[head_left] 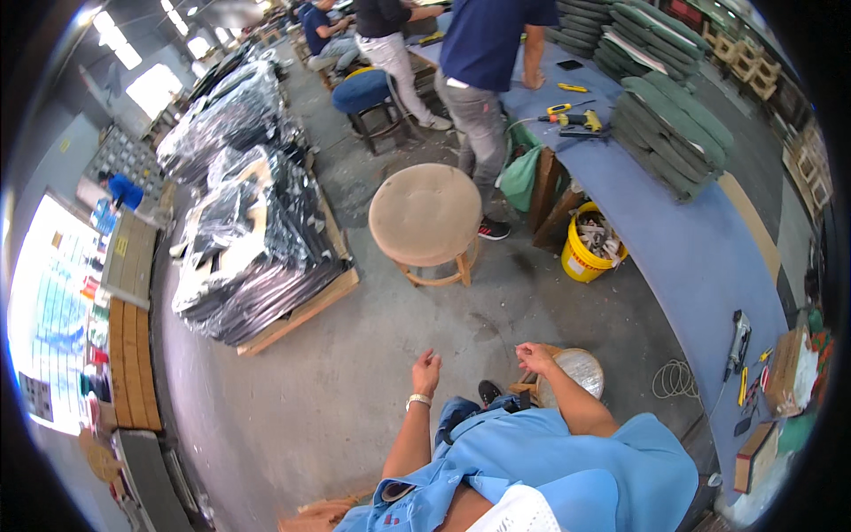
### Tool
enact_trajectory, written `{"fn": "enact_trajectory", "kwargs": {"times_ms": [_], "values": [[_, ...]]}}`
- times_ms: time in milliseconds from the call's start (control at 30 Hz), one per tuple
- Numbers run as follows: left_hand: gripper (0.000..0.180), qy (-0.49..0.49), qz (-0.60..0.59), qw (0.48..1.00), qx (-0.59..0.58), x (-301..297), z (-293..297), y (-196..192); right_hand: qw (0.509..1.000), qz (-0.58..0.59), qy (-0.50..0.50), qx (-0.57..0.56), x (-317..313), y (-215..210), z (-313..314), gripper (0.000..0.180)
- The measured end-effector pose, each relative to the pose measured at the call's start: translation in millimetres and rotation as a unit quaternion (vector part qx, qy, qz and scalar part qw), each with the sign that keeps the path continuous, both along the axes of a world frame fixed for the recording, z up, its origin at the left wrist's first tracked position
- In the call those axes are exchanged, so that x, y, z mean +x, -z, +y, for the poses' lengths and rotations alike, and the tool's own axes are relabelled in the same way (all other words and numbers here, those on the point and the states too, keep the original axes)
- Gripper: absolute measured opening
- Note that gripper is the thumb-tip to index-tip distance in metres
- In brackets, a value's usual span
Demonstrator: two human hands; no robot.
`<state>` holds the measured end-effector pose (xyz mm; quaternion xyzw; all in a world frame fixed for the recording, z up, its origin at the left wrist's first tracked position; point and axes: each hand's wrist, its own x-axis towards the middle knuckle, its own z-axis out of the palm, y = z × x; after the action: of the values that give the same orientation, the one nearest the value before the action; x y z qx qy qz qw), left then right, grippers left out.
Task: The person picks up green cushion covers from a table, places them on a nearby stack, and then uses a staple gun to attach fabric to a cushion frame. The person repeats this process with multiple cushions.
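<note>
Both of my hands are raised in front of my blue shirt, above the grey floor. My left hand point(426, 372), with a pale band at the wrist, has its fingers loosely bent and a little apart; nothing shows in it. To its right, my right hand point(534, 357) has its fingers drawn together, and anything between them is too small to make out. Just beside and below the right hand stands a round stool point(581, 372) with a shiny wrapped top. Farther ahead is a beige padded stool point(425, 213) on wooden legs.
Along the right runs a long blue-covered table point(691, 239) bearing stacked green pads point(669, 133), a yellow power tool point(581, 122) and hand tools. A yellow bucket point(585, 262) of scraps stands under its edge. Plastic-wrapped goods point(257, 239) fill a pallet at left. A person point(487, 53) stands ahead.
</note>
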<state>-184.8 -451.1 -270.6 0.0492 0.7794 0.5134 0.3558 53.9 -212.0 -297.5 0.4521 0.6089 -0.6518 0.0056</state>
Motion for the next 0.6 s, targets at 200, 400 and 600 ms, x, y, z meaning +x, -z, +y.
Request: {"fn": "enact_trajectory", "kwargs": {"times_ms": [200, 400, 600], "values": [[0.044, 0.222, 0.13, 0.966, 0.04, -19, 105, -57, 0.996, -0.055, 0.047, -0.06, 26, 10, -5, 0.015], [0.03, 0.304, 0.271, 0.887, 0.219, -81, 198, -305, 0.996, -0.025, 0.052, -0.062, 130, 104, -8, 0.014], [0.048, 0.211, 0.466, 0.499, 0.7, -72, 257, -538, 0.964, -0.021, 0.259, -0.055, 93, 52, -36, 0.021]]}}
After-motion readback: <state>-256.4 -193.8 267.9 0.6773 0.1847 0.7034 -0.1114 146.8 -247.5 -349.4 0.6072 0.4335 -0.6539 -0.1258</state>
